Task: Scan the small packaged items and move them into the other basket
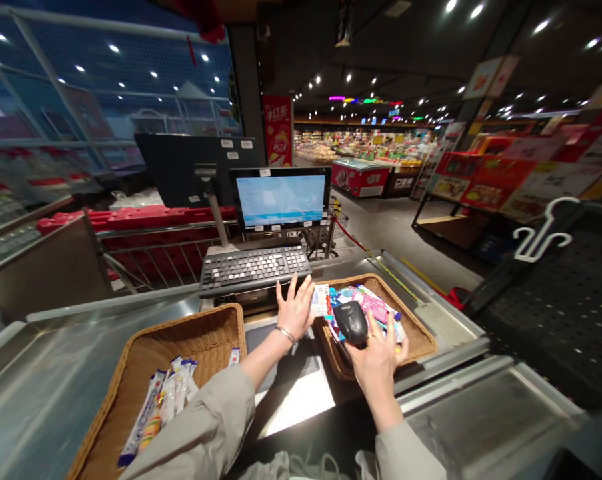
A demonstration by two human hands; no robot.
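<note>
Left hand [295,308] raised over the steel checkout desk [75,350], fingers spread, thumb side against a pale packet [321,301]; cannot tell if the packet is gripped or only touched. Metal bracelet [285,335] on that wrist. Right hand [378,357] curled around a black handheld barcode scanner [351,322], which is held just above a wicker basket [421,343]. That basket is full of flat colourful packets [371,313], mostly pink and blue, lying in a loose pile. The left hand is at its near corner, the right hand over its lower edge.

Second wicker basket [191,327] on the desk to the left, well apart from the first, with long wrapped sticks [158,407] lying in it. Grey sleeves [195,427] on both arms. Black keyboard [255,270] just past the hands, monitor [281,198] behind it showing a bright blue-white screen. Supermarket aisles and red-boxed displays [485,177] beyond.
</note>
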